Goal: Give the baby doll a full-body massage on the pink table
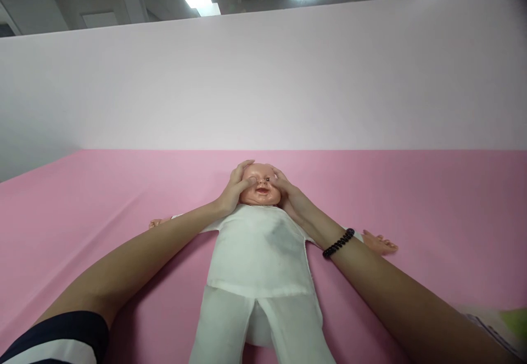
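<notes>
A baby doll (pixel 263 248) in a white top and white trousers lies face up on the pink surface, its arms spread wide. My left hand (pixel 234 188) cups one side of the doll's head (pixel 262 192), the thumb lying on the cheek near the eye. On the other side my right hand (pixel 290 191) wraps round the head, its thumb by the other eye. Both hands press against the head from opposite sides. The finger parts behind the head are hidden. A black coiled band (pixel 338 242) circles my right wrist.
The pink cover (pixel 123 188) runs back to a white partition (pixel 263 78) beyond the doll's head. At the lower right edge lies a partly seen white and green item (pixel 513 320), which I cannot make out. Ceiling lights and a door show above the partition.
</notes>
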Available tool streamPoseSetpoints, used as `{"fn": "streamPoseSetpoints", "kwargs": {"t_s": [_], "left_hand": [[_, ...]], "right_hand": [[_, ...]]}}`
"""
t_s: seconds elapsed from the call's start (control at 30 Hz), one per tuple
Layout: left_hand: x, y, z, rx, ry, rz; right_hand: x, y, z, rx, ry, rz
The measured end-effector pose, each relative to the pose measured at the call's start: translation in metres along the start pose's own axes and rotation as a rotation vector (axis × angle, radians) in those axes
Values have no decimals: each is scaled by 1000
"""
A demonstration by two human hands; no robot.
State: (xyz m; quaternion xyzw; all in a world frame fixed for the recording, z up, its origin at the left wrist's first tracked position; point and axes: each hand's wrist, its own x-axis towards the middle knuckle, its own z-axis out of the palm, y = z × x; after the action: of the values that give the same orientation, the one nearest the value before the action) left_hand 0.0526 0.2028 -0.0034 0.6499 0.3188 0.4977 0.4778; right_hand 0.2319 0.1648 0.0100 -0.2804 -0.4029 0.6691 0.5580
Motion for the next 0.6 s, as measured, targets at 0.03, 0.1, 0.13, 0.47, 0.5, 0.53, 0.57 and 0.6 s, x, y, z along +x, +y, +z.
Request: {"fn": "streamPoseSetpoints", "kwargs": {"t_s": [0.03, 0.1, 0.13, 0.47, 0.5, 0.53, 0.57, 0.6], "left_hand": [[-1, 1, -3, 7, -53, 12], [-3, 2, -11, 18, -162, 22], [-3, 2, -15, 20, -216, 22], [-1, 4, -26, 71, -364, 58], [0, 4, -26, 64, -367, 63], [0, 4, -26, 53, -366, 63], [0, 4, -26, 42, -363, 60], [1, 4, -26, 32, -359, 55]], "right_hand": [[-2, -1, -2, -19, -30, 29], [-6, -4, -6, -65, -75, 79], [-7, -5, -8, -82, -89, 96], [-7, -7, -14, -147, -109, 119], [-7, -7, -14, -146, -112, 116], [-7, -7, -13, -142, -115, 115], [-8, -7, -13, -137, -118, 114], [-8, -7, -12, -130, -120, 114]]}}
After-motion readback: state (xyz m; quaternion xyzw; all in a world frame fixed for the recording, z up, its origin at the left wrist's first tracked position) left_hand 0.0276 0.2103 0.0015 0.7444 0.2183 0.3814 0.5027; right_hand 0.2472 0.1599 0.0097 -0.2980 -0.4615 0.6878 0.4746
